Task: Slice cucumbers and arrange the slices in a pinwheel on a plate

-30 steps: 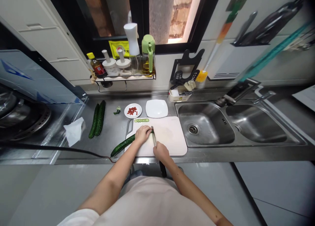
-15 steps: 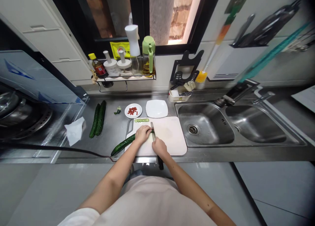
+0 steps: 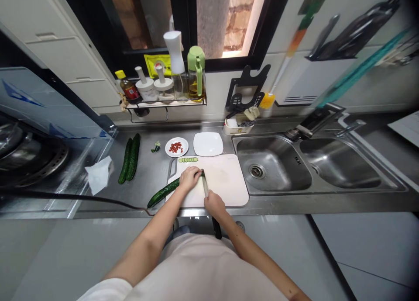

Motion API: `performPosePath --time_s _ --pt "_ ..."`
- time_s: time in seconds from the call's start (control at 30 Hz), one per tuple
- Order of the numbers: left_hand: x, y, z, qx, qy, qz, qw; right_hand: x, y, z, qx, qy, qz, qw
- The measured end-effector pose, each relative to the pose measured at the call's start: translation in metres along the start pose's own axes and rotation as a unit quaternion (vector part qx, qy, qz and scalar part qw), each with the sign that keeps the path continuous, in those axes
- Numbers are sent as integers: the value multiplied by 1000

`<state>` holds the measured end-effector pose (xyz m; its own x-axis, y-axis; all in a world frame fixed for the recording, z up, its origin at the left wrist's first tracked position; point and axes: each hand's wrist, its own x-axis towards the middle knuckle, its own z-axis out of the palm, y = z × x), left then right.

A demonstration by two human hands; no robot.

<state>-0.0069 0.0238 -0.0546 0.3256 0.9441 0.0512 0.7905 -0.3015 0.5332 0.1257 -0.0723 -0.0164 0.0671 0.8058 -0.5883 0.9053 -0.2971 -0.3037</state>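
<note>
A long green cucumber (image 3: 163, 193) lies slantwise over the left edge of the white cutting board (image 3: 229, 183). My left hand (image 3: 190, 178) is closed over its right part, near the cut end. In my right hand (image 3: 215, 204) is a knife (image 3: 205, 185), its blade beside that end and its dark handle sticking out toward my body. A row of thin cucumber slices (image 3: 188, 160) rests at the board's upper left. Behind the board stand a small plate with red pieces (image 3: 176, 147) and a white square plate (image 3: 208, 144).
Two whole cucumbers (image 3: 130, 159) and a white paper (image 3: 98, 174) lie on the left of the counter, beside the stove. Green scraps (image 3: 156, 147) are near the small plate. A double sink (image 3: 275, 165) is on the right. Above hangs a seasoning rack (image 3: 166, 103).
My right hand has drawn the knife slightly back toward my body. My left hand stays on the cucumber in nearly the same place. The view has shifted slightly.
</note>
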Motion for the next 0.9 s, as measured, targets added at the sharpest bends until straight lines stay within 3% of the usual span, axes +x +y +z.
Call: performPosePath --time_s 0.67,0.9 --pt "-1 0 1 -8 4 -4 1000 25 -10 -10 34 49 -19 998" --pt "0 -1 0 -10 1 -8 1000 20 -8 -10 28 44 -21 998"
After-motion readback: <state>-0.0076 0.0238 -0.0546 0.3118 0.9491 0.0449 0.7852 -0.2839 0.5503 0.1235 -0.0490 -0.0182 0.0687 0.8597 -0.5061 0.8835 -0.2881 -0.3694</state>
